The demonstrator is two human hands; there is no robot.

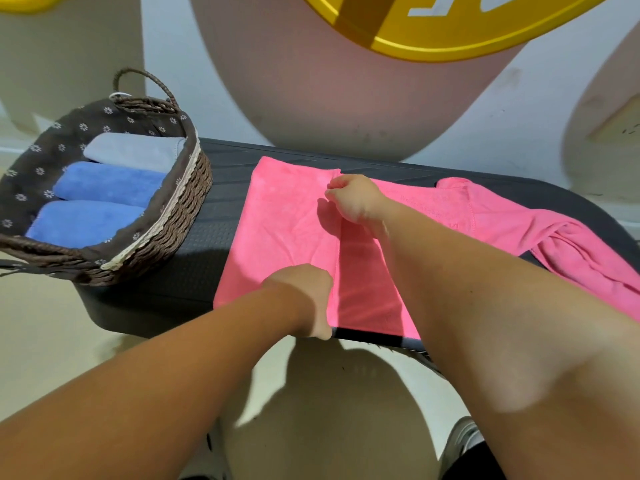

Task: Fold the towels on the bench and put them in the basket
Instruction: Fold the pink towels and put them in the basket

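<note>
A pink towel (284, 223) lies spread on the black bench (187, 268), with one flap folded over from the right so its edge runs down the middle. My left hand (304, 299) pinches that edge at the near side of the bench. My right hand (353, 199) pinches the same edge at the far corner. A second pink towel (568, 237) lies crumpled to the right. The woven basket (173, 216) stands at the bench's left end and holds two folded blue towels (104, 185) and a grey one (135, 150).
The basket has a dark flowered lining and a loop handle (145, 81) at the back. A pale rounded wall shape (346, 98) rises behind the bench. The floor (38, 327) shows left of and below the bench.
</note>
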